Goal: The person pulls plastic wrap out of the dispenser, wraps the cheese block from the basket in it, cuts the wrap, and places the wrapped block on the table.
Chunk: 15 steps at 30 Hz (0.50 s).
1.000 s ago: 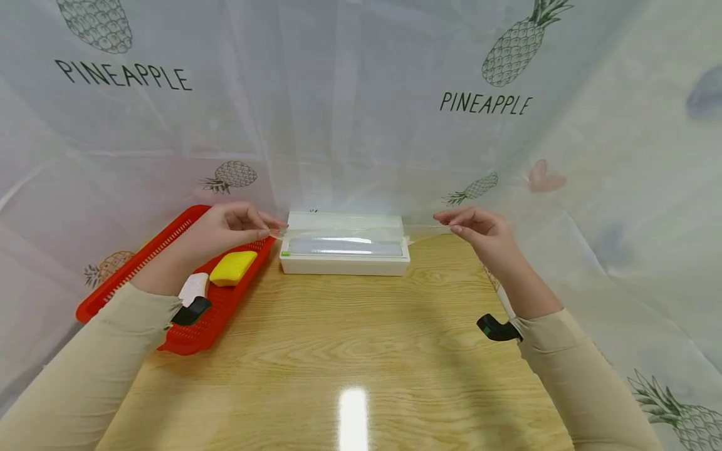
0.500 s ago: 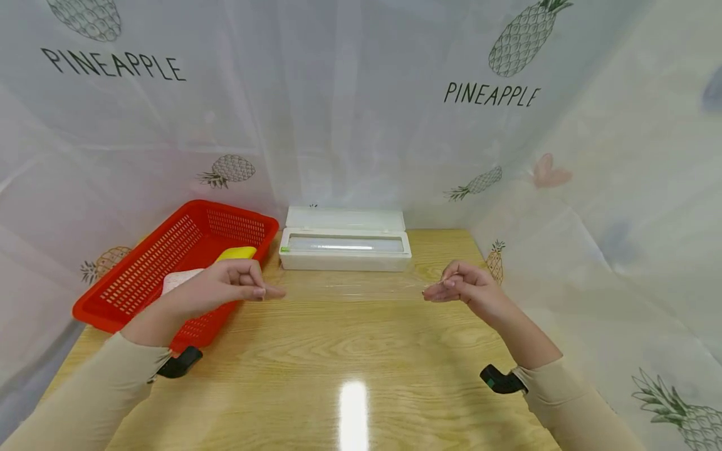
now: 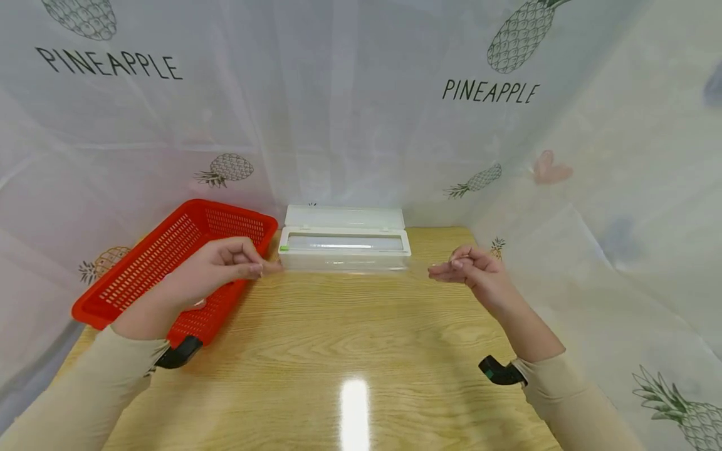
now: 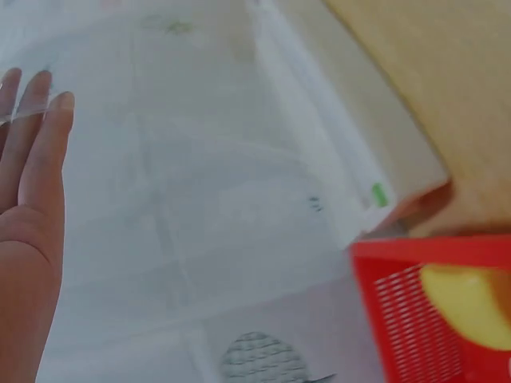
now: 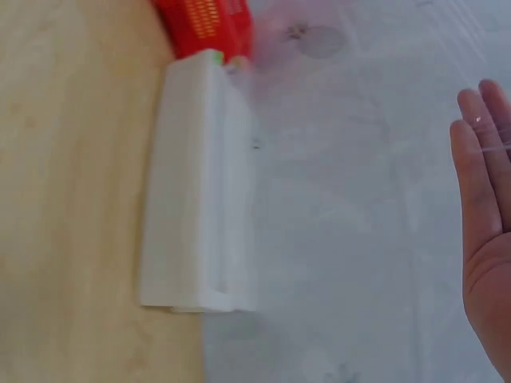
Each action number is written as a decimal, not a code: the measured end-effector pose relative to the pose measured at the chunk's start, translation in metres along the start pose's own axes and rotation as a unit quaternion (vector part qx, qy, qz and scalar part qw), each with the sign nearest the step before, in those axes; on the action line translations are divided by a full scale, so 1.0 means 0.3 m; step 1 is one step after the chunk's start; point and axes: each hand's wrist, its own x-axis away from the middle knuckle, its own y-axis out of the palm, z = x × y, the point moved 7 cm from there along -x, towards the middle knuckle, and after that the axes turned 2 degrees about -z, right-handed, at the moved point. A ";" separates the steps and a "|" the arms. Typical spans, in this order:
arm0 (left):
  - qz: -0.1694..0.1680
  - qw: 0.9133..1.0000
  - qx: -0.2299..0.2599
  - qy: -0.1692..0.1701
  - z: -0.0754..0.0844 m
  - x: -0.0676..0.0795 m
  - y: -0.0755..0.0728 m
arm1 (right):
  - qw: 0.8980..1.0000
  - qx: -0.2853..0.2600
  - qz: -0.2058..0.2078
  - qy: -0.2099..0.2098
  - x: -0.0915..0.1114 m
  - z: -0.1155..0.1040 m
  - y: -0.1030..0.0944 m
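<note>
My left hand (image 3: 209, 272) and right hand (image 3: 478, 275) pinch opposite ends of a clear sheet of cling film (image 3: 366, 264) between thumb and fingers. It is stretched across the front of a white cling film dispenser (image 3: 316, 242), and its transparent outline is hard to see. The dispenser's lid (image 3: 344, 217) is raised, with the film roll (image 3: 344, 243) visible through its window. In the left wrist view the left hand (image 4: 36, 175) has film across its fingers. The right wrist view shows film over the right hand's fingers (image 5: 479, 179).
A red plastic basket (image 3: 135, 275) stands at the left beside the dispenser, partly covered by the left hand. It holds a yellow sponge (image 4: 467, 303) and a pale pinkish item (image 3: 197, 305), mostly hidden. A pineapple-print curtain (image 3: 350, 125) surrounds the wooden table (image 3: 338, 332).
Both hands first drew the film from behind the dispenser toward the person, lowering it over the table. Since half a second ago they have moved slightly back toward the dispenser, film still held.
</note>
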 end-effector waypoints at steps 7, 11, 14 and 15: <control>0.018 0.999 0.009 0.026 0.125 -0.135 -0.112 | 0.997 0.026 0.078 -0.005 -0.192 -0.131 -0.091; 0.042 0.998 0.030 0.021 0.155 -0.210 -0.176 | 0.995 0.027 0.092 0.021 -0.288 -0.169 -0.138; 0.055 0.996 0.066 0.017 0.173 -0.255 -0.215 | 0.993 0.032 0.111 0.040 -0.343 -0.186 -0.170; 0.058 0.995 0.078 0.016 0.181 -0.267 -0.226 | 0.991 0.033 0.118 0.046 -0.359 -0.190 -0.178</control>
